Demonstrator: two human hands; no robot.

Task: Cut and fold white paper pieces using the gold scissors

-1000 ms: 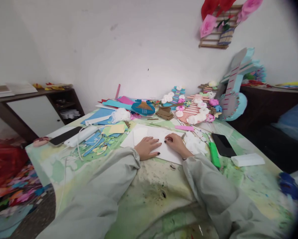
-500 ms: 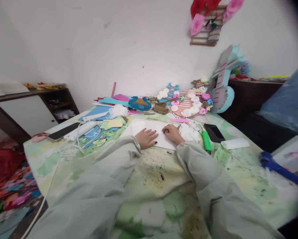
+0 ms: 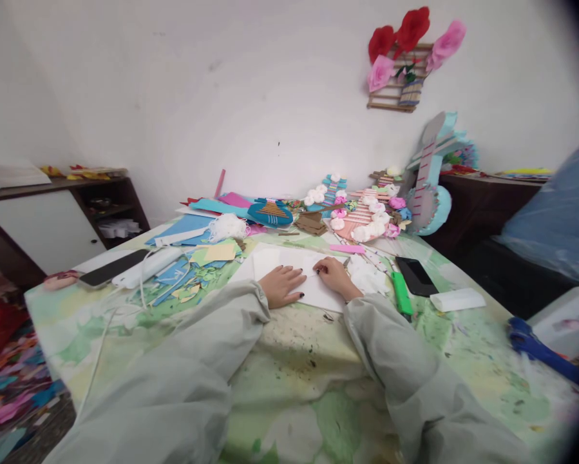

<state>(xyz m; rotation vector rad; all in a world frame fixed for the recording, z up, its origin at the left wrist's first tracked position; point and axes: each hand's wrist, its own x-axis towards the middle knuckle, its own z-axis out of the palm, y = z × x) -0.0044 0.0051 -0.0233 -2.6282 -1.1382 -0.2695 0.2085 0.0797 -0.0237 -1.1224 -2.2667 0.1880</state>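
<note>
A white sheet of paper (image 3: 268,258) lies on the table in front of me. My left hand (image 3: 283,287) rests flat on its left part, with the fingers stretched out to the right. On the right part of the sheet is my right hand (image 3: 336,278), its fingers curled and pressed together at the paper. Whatever the right fingertips may hold is too small or hidden to make out. Crumpled white paper (image 3: 369,276) lies just right of that hand, and a pink strip (image 3: 347,249) lies behind it.
A green box cutter (image 3: 402,295), a black phone (image 3: 416,276) and a white roll (image 3: 457,299) lie at right. Paper scraps (image 3: 192,283), a white power strip (image 3: 147,267) and another phone (image 3: 115,268) lie at left. Paper crafts (image 3: 270,212) line the back; a blue tape dispenser (image 3: 535,341) stands near the right edge.
The camera has tilted up slightly, so the table and hands appear lower. Both hands keep nearly the same place and pose on the paper.
</note>
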